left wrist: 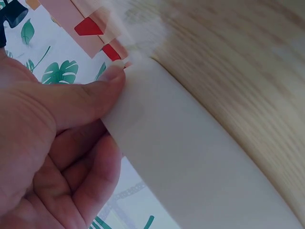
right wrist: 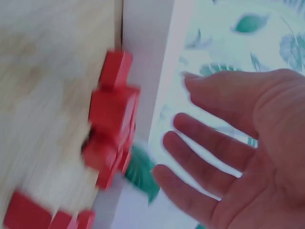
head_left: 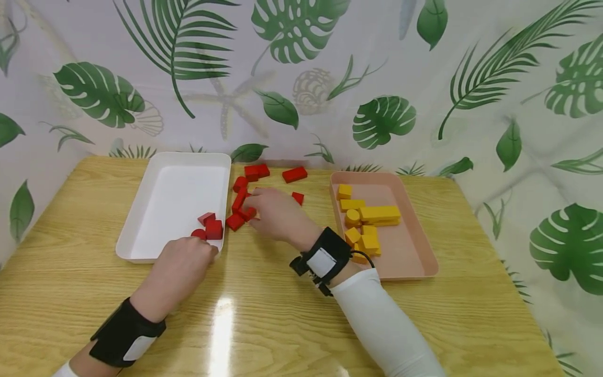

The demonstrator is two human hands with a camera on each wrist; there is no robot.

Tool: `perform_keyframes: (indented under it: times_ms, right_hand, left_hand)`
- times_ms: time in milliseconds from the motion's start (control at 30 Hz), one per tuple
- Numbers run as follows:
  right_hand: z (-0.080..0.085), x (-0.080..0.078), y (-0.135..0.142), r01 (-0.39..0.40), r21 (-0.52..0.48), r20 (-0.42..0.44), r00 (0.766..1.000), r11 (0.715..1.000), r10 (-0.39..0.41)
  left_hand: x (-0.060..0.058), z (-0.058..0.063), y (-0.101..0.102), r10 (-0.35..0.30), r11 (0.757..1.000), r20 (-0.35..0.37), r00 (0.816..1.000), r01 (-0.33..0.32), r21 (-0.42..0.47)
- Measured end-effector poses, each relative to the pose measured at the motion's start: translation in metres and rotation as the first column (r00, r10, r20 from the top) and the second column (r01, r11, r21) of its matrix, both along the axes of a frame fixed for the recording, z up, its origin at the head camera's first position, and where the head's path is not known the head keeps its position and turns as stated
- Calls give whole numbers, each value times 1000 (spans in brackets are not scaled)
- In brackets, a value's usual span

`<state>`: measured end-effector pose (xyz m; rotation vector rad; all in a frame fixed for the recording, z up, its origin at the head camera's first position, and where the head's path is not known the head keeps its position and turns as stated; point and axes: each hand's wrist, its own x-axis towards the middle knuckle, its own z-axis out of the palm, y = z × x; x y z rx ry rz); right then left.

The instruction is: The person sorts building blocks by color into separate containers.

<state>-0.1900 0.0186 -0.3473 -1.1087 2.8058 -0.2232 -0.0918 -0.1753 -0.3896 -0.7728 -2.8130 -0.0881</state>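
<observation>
My left hand is at the near right corner of the white tray. In the left wrist view, its thumb and curled fingers pinch the tray wall. Several red blocks, among them a cube and a triangular block, lie inside that corner. Over the loose red blocks beside the tray reaches my right hand, partly covering them. From the right wrist, its fingers look spread and slightly bent, holding nothing, with red blocks clustered along the tray's outer wall.
To the right stands a pink tray with several yellow blocks in its left half. Farther back on the wooden table lie a red rectangular block and a small red triangle. A leaf-patterned cloth hangs behind the table.
</observation>
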Motion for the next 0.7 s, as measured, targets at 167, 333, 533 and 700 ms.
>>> perform_keyframes:
  times_ms: [167, 333, 533, 700]
  right_hand:
    - [-7, -1, 31, 131, 103, 43, 990, 986, -136]
    - [-23, 3, 52, 195, 146, 66, 976, 970, -207]
    - [-38, 4, 63, 218, 107, 71, 972, 970, -226]
    - [-42, 2, 63, 230, 81, 74, 969, 970, -236]
  left_hand:
    - [0, 1, 0, 5, 1000, 8, 1000, -5, 11]
    - [1, 2, 1, -1, 1000, 16, 1000, 0, 27]
    - [0, 2, 2, 0, 1000, 24, 1000, 0, 25]
    - [-1, 2, 0, -8, 1000, 33, 999, 7, 15]
